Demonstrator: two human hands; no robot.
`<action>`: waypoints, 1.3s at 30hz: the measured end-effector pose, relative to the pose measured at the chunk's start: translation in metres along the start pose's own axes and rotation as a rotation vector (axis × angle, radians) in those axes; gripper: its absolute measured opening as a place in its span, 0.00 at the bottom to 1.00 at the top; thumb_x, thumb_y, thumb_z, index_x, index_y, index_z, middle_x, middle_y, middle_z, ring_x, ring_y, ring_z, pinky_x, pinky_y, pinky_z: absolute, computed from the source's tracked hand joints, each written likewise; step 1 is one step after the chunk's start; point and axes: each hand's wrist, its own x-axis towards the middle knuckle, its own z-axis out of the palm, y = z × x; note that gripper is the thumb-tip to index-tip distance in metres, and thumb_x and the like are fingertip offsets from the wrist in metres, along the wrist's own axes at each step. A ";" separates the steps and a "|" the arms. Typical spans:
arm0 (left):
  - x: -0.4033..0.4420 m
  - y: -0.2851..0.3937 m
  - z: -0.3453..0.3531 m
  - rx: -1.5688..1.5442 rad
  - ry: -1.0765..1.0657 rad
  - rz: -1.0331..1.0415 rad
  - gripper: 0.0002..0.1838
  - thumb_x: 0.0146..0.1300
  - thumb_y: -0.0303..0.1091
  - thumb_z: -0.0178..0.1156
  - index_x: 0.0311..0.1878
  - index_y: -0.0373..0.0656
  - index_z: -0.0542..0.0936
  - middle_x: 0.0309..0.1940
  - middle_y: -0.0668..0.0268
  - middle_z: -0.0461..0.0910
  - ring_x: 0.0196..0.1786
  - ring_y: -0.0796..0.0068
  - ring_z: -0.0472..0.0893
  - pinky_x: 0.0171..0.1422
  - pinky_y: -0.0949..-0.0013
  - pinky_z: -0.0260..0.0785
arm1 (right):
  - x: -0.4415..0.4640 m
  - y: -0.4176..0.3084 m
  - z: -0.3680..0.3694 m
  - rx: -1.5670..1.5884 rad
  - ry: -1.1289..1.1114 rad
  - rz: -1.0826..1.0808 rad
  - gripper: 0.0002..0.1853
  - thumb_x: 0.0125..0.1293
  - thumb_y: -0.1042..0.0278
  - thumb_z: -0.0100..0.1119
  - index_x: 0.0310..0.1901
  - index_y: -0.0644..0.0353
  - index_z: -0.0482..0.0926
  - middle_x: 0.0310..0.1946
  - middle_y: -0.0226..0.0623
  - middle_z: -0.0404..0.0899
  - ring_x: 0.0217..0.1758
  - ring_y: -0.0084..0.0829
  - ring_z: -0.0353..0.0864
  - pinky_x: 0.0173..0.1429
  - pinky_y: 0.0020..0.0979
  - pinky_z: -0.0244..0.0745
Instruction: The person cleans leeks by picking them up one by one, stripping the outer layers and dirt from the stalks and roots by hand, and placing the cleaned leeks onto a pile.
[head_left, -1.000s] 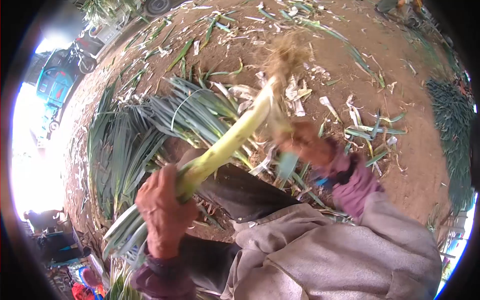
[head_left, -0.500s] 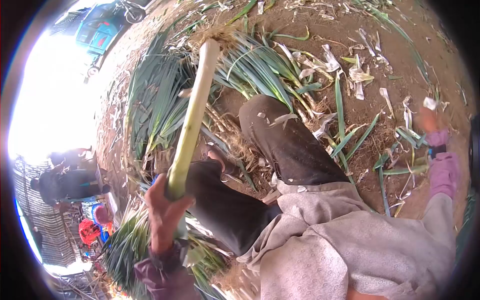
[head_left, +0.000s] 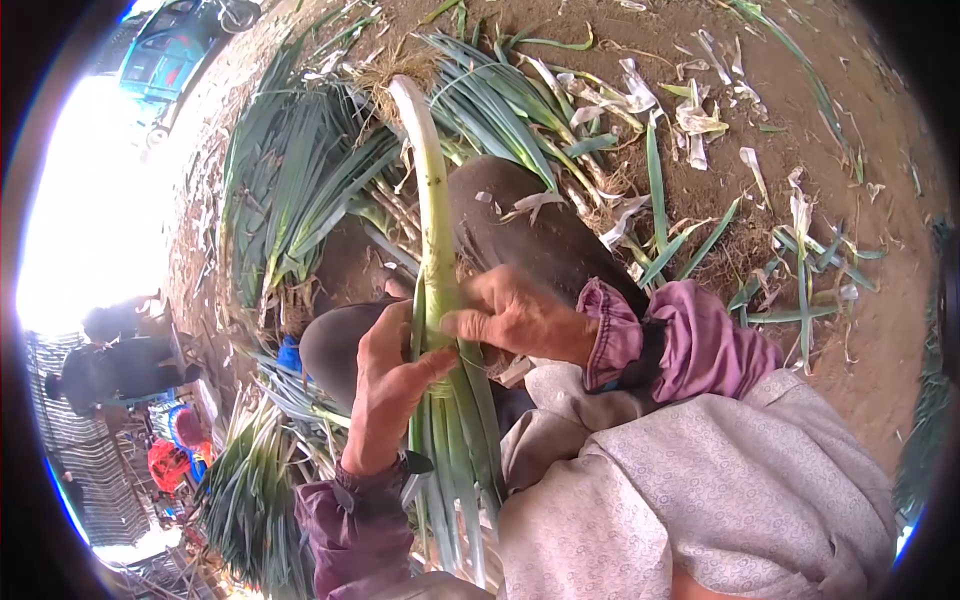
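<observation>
A large leek point(head_left: 433, 210) stands nearly upright in the head view, its roots at the top and green leaves hanging down toward my lap. My left hand point(head_left: 393, 375) is wrapped round it where the white stem meets the leaves, thumb across the front. From the right, my right hand point(head_left: 520, 318) touches the same part of the stem, its fingers bent against the leek. The tips of its fingers are partly hidden behind the stem and leaves.
Leek piles lie on the ground at the upper left point(head_left: 290, 170), beyond my knees point(head_left: 510, 215), and at the lower left point(head_left: 255, 490). Peeled scraps point(head_left: 697, 120) litter the soil. A person point(head_left: 125, 370) is at the left, below a blue vehicle point(head_left: 165, 55).
My right hand has come from the far right back to the leek and now touches it. My left hand still grips the leek, which has swung more upright.
</observation>
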 end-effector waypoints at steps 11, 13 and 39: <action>0.006 -0.015 0.015 -0.166 -0.080 -0.027 0.14 0.47 0.25 0.66 0.38 0.31 0.77 0.28 0.67 0.77 0.32 0.82 0.75 0.36 0.75 0.67 | -0.016 -0.012 0.001 0.050 0.145 -0.033 0.19 0.67 0.56 0.63 0.39 0.70 0.84 0.24 0.28 0.77 0.29 0.13 0.70 0.30 0.24 0.67; 0.007 -0.012 0.014 -0.280 -0.135 -0.020 0.14 0.46 0.24 0.66 0.37 0.31 0.77 0.27 0.68 0.76 0.32 0.82 0.75 0.35 0.74 0.67 | -0.017 -0.003 0.010 0.158 0.202 -0.071 0.19 0.67 0.57 0.64 0.37 0.70 0.84 0.25 0.27 0.78 0.29 0.13 0.70 0.29 0.24 0.66; 0.002 -0.028 -0.007 0.271 -0.011 0.035 0.18 0.40 0.27 0.69 0.36 0.31 0.77 0.22 0.62 0.72 0.28 0.75 0.73 0.35 0.66 0.66 | -0.170 -0.145 -0.269 -0.971 1.438 0.186 0.21 0.67 0.47 0.59 0.46 0.57 0.83 0.39 0.37 0.84 0.36 0.26 0.82 0.38 0.33 0.74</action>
